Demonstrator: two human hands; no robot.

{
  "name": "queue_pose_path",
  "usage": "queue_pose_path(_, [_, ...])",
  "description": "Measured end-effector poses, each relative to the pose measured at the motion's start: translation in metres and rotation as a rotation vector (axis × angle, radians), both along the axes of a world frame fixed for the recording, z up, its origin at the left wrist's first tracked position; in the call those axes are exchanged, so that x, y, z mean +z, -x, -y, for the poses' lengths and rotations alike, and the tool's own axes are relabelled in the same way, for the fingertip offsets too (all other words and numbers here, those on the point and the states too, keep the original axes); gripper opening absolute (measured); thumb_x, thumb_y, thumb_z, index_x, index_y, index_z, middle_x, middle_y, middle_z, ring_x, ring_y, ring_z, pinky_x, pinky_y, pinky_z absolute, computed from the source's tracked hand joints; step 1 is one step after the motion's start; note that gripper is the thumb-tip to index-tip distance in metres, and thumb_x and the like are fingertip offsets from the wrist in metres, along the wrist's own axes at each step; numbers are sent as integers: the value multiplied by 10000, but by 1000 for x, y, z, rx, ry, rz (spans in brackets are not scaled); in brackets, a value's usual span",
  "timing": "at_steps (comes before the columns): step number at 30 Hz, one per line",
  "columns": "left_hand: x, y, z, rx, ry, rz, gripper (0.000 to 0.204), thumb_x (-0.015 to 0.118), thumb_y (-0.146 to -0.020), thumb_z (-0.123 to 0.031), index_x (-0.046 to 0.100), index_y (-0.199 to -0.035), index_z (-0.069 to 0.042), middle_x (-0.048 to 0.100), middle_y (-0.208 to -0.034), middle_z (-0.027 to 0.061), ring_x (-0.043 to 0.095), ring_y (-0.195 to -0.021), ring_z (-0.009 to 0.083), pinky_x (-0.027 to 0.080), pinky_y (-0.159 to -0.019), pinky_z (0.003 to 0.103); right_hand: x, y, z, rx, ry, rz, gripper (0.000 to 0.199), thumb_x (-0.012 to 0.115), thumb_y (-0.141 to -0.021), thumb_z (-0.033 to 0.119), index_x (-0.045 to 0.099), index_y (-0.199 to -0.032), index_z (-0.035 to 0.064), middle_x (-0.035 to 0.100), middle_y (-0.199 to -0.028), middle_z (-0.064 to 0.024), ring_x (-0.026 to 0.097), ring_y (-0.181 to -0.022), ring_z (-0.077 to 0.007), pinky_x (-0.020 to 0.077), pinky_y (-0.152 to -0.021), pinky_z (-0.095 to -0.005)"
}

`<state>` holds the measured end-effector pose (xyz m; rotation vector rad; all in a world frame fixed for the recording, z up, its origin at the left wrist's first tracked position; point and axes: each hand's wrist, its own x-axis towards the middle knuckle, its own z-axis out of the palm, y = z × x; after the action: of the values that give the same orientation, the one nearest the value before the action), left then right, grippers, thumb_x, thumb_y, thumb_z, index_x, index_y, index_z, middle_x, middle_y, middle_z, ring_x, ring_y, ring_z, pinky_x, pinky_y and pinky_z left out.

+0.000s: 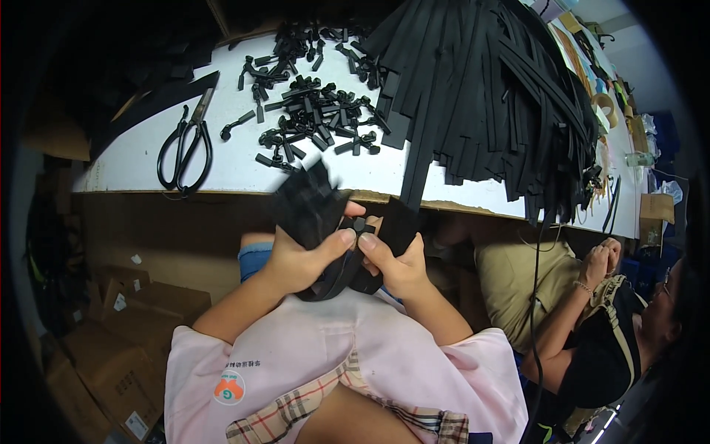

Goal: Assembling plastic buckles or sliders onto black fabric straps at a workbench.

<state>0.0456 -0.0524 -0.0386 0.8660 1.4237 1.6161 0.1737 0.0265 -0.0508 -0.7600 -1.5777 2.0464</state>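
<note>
My left hand point(302, 259) is closed round a bunch of black zipper strips point(307, 200), whose upper ends are blurred by motion. Close beside it, my right hand point(400, 268) is closed on another black zipper strip point(400, 226), which runs up to the table. The thumbs nearly meet at a small black zipper slider point(360, 224), with fingertips behind it. How the slider sits on the strip is too small to tell. Looped strips hang below the hands, against my shirt. Across the table's middle lie several loose black zipper sliders with pulls point(314, 111).
A large fan of black strips point(473, 96) drapes over the white table's point(229, 163) front edge at the right. Black-handled scissors point(185, 148) lie at the left. Cardboard boxes point(126, 348) stand low left. At the right sits another person point(584, 318), hands together; a dark cable hangs between us.
</note>
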Motion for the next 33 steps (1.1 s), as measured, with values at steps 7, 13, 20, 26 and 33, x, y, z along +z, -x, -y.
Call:
queue_pose_path(7, [-16,5,-8,43,267,126,153,580,-763,-126,557,-713,16,584,-606,59,537,-520,104,429,-484,236,-15,8,-4,-15,637,-38,191,475,-808,143,499,-709,-18,434,-541,-27,372,-386,-88,295,-366,-212])
queue_pose_path(13, [-32,-2,-27,142,372,-362,163,568,-730,-110,513,-669,31,551,-549,155,578,-503,264,436,-486,315,-39,14,-5,-78,944,-105,183,456,-808,145,458,-663,32,379,-516,5,363,-386,-89,288,-351,-225])
queue_pose_path(20, [-35,-7,-26,165,369,-450,110,572,-704,-71,515,-691,22,546,-545,123,552,-501,214,424,-478,300,-30,17,-3,-159,885,-12,190,453,-818,155,469,-665,44,376,-507,18,360,-390,-80,283,-354,-215])
queue_pose_path(26, [-45,-8,-26,197,214,-698,147,607,-671,-86,500,-684,13,534,-588,155,542,-505,278,420,-477,330,-33,21,3,-323,599,42,182,490,-821,157,488,-669,57,409,-517,20,380,-408,-58,287,-367,-201])
queue_pose_path(33, [-22,-8,-12,88,-3,-28,150,581,-784,-142,550,-769,4,524,-588,-3,496,-553,106,413,-545,230,6,7,-21,68,284,71,153,625,-747,128,568,-793,-6,501,-597,22,430,-523,-41,342,-451,-188])
